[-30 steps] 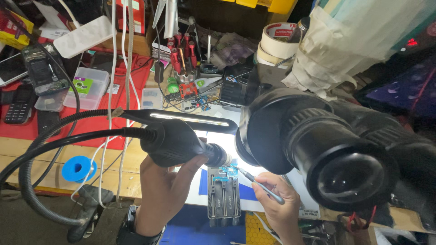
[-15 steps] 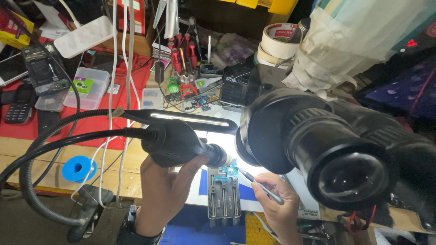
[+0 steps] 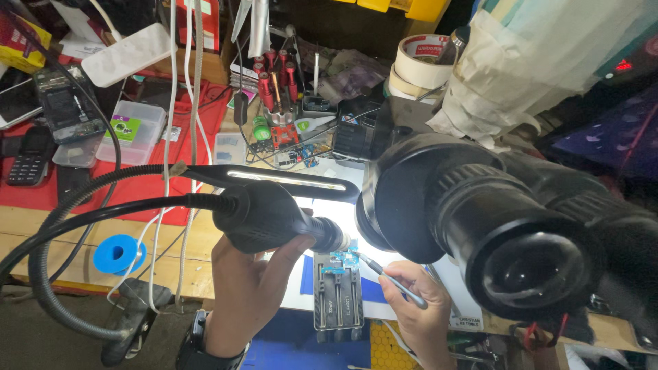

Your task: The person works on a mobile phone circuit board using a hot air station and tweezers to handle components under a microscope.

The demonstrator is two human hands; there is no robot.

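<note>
Two hands work at the near edge of a cluttered wooden bench [image 3: 75, 226]. Left hand [image 3: 250, 294], a dark watch on its wrist, lies beside a metal clamp holder [image 3: 338, 301] on a blue mat [image 3: 308, 277]; whether its fingers are closed on anything cannot be told, a black lamp head [image 3: 267, 218] covers them. Right hand [image 3: 418, 308] is clenched around a thin probe [image 3: 391, 281], tip touching a small blue circuit board [image 3: 343, 259] that sits at the top of the holder, just left of that hand.

A microscope eyepiece [image 3: 528, 247] fills the right side, hiding the bench beneath. Further back: blue tape roll [image 3: 118, 253], red cloth [image 3: 137, 185], old phones [image 3: 27, 161], red-handled screwdrivers [image 3: 274, 85], a masking tape roll [image 3: 421, 62]. Room beyond is dim, hard to make out.
</note>
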